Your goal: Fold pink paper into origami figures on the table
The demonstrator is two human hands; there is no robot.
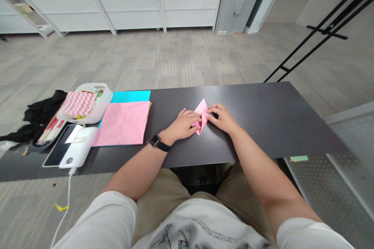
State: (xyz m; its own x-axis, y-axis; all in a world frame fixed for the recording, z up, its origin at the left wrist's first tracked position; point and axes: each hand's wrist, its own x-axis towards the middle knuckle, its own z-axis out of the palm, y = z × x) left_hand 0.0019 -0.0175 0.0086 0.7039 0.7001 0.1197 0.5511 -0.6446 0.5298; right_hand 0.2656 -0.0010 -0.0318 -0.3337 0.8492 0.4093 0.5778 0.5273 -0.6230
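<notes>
A small piece of folded pink paper lies on the dark table in front of me, with pointed corners at its top and bottom. My left hand, below a black watch on the wrist, rests flat over the paper's left side with its fingers stretched out. From the right, my right hand pinches the paper's right edge between thumb and fingers. Part of the folded paper is hidden under my left fingers.
Left of my hands lies a stack of pink sheets over a blue sheet. Beyond it stand a white basket and a black cloth. Nearer are a white power bank with a cable and a tablet.
</notes>
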